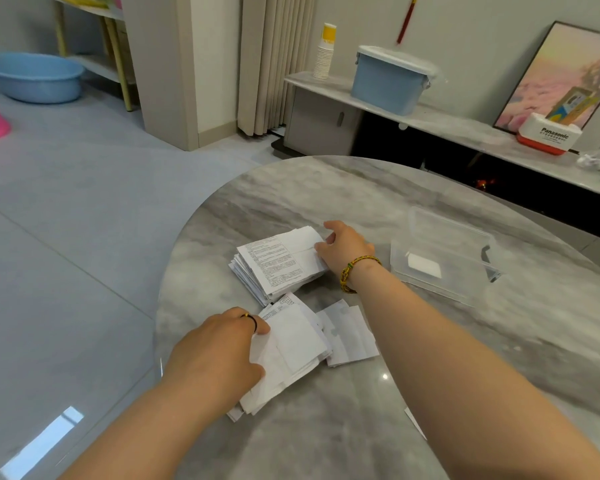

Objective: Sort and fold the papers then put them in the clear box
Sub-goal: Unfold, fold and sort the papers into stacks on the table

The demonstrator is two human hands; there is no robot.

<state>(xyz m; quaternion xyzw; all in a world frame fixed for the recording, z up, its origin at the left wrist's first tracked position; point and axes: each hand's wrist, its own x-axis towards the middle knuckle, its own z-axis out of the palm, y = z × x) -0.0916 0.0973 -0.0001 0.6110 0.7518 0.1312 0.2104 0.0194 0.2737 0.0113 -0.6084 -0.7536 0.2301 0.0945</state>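
A stack of printed papers (278,263) lies on the grey marble table (326,195). My right hand (343,249) pinches the right edge of its top sheet. Nearer to me sits a loose pile of white folded papers (291,348); my left hand (219,355) grips its left side, thumb under and fingers on top. Beside that pile lies a smaller bunch of white slips (352,336). The clear box (444,258) stands open to the right of my right hand, with one folded white paper (424,265) inside.
One white slip (414,422) peeks out beside my right forearm. The table's rounded edge runs close to my left wrist. Behind the table a low cabinet carries a blue lidded bin (392,79), paper cups (326,51) and a Panasonic box (549,133).
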